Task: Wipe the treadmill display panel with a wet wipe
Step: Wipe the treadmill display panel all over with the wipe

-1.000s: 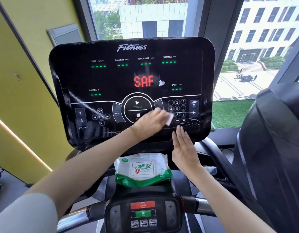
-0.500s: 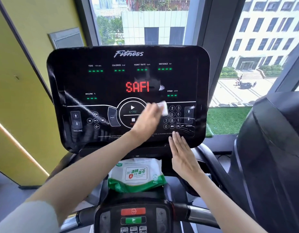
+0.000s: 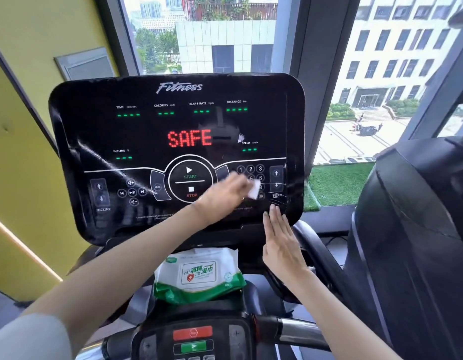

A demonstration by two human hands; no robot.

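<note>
– While the readout is glowing SAFE in red, where exactly is the wipe? Can't make it out on my phone.

– Lower right of the display panel [image 3: 173, 131], right over the number keypad. The wet wipe [image 3: 254, 189] is a small white scrap poking out past the fingers [image 3: 238, 184] of the left hand [image 3: 222, 197], under the 6 key and just left of OK. That arm reaches in from the bottom left and crosses below the big START/STOP circle.

– Pinching it or pushing it flat?

– Looks to me like the fingers are curled over it, pinching it against the glass. The hand is smeared with motion blur though, so I can't tell one finger from another.

– And the other hand?

– The right hand [image 3: 282, 242] is flat, fingers straight and pressed together, tips touching the bottom right edge of the panel just under the SPEED label.

– What's the green thing underneath?

– Pack of wipes [image 3: 199, 276], white and green, lying on the ledge right below the panel, between the two forearms. Under that there's a small console [image 3: 192, 341] with a red button above a green one, and a handlebar [image 3: 300, 331] running off to the right. You can also see wet streaks on the left part of the panel, near the INCLINE arrows.
</note>
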